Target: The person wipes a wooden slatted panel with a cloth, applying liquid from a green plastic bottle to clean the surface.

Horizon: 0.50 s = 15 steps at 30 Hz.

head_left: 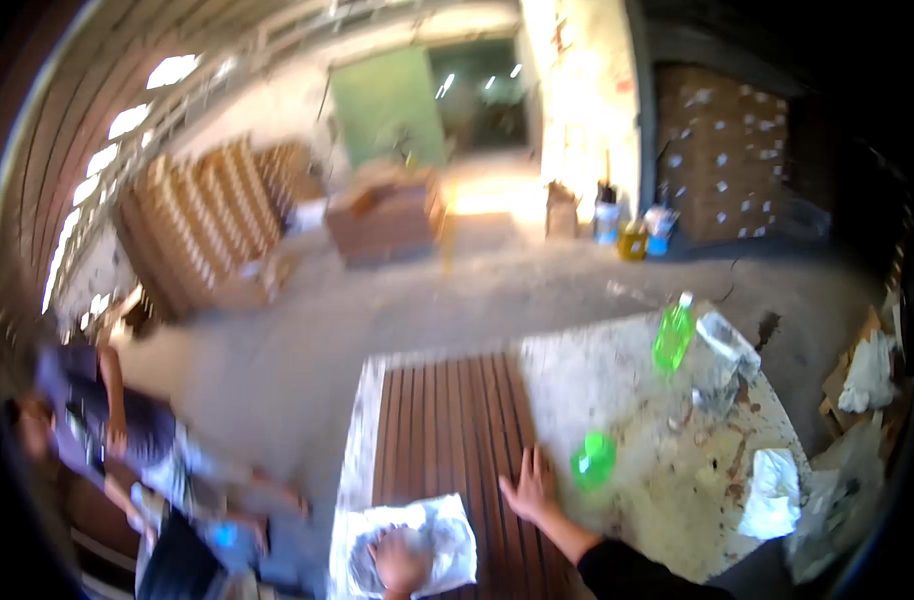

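A brown panel with dark lengthwise grooves (pixel 447 420) lies on the worn white table (pixel 597 360) in front of me. My right hand (pixel 532 492) rests at the panel's right edge with its fingers spread, holding nothing. Over the panel's near left corner lies a crumpled white cloth or sheet (pixel 457 540). My left hand (pixel 402 562) is on top of it, blurred by motion, so its fingers cannot be made out. Just right of my right hand is a small green bottle or cup-like container (pixel 593 460).
A bottle of green liquid (pixel 673 335) stands at the table's far right, beside a crumpled silvery wrapper (pixel 729 342). A folded white cloth (pixel 772 492) lies near the right edge. Another person (pixel 117 420) is at the left. Stacked brown panels (pixel 212 215) and buckets (pixel 632 240) stand farther back.
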### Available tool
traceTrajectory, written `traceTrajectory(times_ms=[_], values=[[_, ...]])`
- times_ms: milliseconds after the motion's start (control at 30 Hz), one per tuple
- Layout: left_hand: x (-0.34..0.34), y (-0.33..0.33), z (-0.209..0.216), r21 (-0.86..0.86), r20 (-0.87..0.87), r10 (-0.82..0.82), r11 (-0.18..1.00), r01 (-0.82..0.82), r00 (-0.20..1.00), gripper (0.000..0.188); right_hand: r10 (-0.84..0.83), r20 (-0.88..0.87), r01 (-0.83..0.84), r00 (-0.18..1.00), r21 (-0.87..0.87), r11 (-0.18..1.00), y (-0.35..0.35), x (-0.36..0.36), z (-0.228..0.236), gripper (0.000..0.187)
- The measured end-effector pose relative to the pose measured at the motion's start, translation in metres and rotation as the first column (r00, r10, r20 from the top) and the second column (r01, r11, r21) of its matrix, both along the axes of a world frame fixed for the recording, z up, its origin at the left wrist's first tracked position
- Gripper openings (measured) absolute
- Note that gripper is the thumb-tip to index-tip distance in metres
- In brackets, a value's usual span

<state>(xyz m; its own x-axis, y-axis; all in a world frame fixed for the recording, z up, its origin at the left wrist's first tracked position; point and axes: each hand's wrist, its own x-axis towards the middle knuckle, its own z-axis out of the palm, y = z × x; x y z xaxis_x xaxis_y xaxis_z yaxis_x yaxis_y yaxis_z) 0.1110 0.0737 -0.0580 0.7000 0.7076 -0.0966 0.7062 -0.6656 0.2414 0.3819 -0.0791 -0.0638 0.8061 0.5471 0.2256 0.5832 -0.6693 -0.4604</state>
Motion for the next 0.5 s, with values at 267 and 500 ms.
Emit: traceTrajectory(times_ms=[267,500], values=[[-0.147,-0.164,0.027,0.011,0.125,0.157,0.987,-0.16,0.98,0.062,0.027,0.132,-0.017,0.991,-0.078,0.997,-0.002,0.016,-0.001,0.09],[-0.175,-0.166,0.022,0.034,0.146,0.26,0.963,-0.267,0.954,0.057,0.079,0.074,-0.064,0.994,-0.188,0.98,-0.021,-0.014,-0.001,0.089]])
